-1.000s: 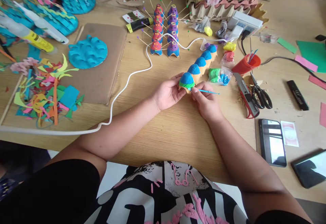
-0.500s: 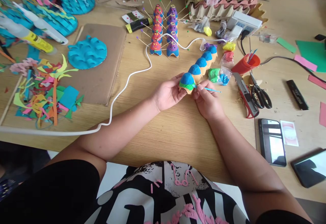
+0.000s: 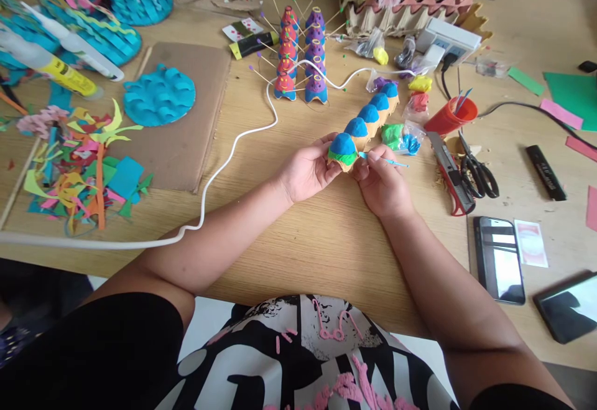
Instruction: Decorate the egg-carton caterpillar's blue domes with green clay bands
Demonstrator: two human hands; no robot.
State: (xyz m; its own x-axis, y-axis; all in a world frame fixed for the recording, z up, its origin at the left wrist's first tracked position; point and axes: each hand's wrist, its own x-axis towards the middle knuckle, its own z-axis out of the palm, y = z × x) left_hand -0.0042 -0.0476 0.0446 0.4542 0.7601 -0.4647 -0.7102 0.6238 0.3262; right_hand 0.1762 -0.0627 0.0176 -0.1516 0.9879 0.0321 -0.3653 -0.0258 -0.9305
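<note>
A strip of egg-carton cups (image 3: 357,129), its domes coated in blue clay, slants away from me over the table. My left hand (image 3: 305,172) grips the near cup at its left side. Green clay (image 3: 344,158) rings the lower part of that cup, above a bare carton edge. Between the thumb and fingers of my right hand (image 3: 385,183) is a thin light-blue modelling tool (image 3: 392,162), its tip close to the cup's right side. Whether the tip touches the clay I cannot tell. Beyond the strip's right side lie green clay (image 3: 392,136) and blue clay (image 3: 411,144) in plastic.
Finished red caterpillars (image 3: 285,55) and purple ones (image 3: 316,55) stand behind. A white cable (image 3: 233,155) crosses the table and my left forearm. To the right are an orange cup (image 3: 450,116), a box cutter (image 3: 451,177), scissors (image 3: 478,170) and a phone (image 3: 499,260). Paper scraps (image 3: 84,180) lie left.
The modelling tool has shifted slightly to the right, away from the green clay, with my right hand. My left hand and the carton strip stay in place.
</note>
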